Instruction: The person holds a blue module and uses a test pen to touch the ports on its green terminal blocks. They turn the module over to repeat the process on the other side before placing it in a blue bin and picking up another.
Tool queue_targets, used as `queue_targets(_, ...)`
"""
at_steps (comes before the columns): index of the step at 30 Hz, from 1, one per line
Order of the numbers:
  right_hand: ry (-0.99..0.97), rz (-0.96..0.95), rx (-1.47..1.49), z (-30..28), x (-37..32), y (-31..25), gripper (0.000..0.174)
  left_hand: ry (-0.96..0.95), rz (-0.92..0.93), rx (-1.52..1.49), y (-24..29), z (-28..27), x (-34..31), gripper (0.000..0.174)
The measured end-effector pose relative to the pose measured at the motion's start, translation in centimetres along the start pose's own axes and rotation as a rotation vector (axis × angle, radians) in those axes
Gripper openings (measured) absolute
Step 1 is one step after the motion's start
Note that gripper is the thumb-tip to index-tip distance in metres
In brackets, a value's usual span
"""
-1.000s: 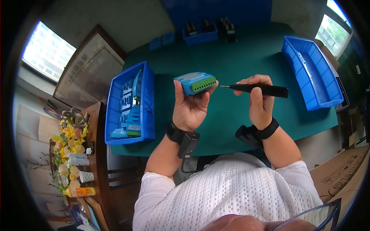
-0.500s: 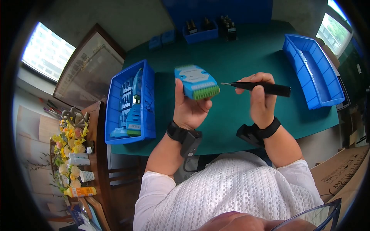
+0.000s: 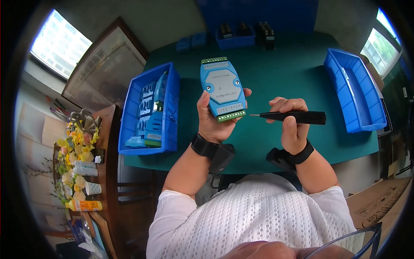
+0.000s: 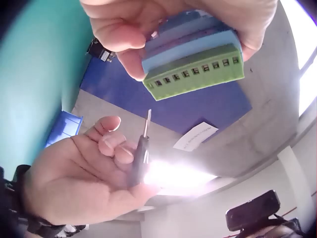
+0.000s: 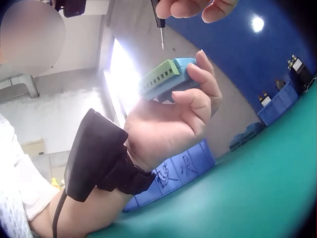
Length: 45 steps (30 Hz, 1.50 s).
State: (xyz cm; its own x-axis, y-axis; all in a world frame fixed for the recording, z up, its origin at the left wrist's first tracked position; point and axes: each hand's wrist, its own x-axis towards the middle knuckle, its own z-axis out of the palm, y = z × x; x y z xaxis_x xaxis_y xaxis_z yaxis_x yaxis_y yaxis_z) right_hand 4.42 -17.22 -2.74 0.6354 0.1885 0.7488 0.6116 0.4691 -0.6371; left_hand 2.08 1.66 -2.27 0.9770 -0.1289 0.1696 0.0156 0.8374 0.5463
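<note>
In the head view my left hand (image 3: 214,124) grips a blue electronic module (image 3: 222,86) by its sides, its grey labelled face turned up. Green screw terminal blocks (image 3: 231,116) line its near and far ends; the left wrist view shows a row of square openings in the near one. My right hand (image 3: 295,125) holds a black screwdriver (image 3: 297,117) between thumb and fingers. The metal tip (image 4: 149,116) points at the near terminal block, with a small gap between them. Both hands are raised above the green table.
A blue bin (image 3: 172,108) at the left holds several similar modules. Another blue bin (image 3: 365,126) stands at the right. Toward the back of the green table (image 3: 284,71) are a small blue bin (image 3: 236,42) of dark parts and another dark component (image 3: 267,36).
My left hand has tilted the module so its labelled face turns up and the far terminal block shows. The screwdriver remains in my right hand, close to the near block.
</note>
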Motion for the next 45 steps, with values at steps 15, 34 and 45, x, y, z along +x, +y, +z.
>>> queue_targets(15, -0.076, -0.159, -0.232, -0.43, 0.61, 0.46, 0.023, 0.236, -0.057, -0.260, -0.41, 0.75, -0.27, 0.077)
queue_targets(34, -0.059, -0.081, -0.256, -0.41, 0.50, 0.26, 0.023, 0.174, -0.089, -0.230, -0.62, 0.71, -0.62, 0.076)
queue_targets(45, -0.067, -0.094, -0.294, -0.52, 0.59, -0.14, 0.027, 0.214, -0.059, -0.152, -0.73, 0.56, -0.58, 0.078)
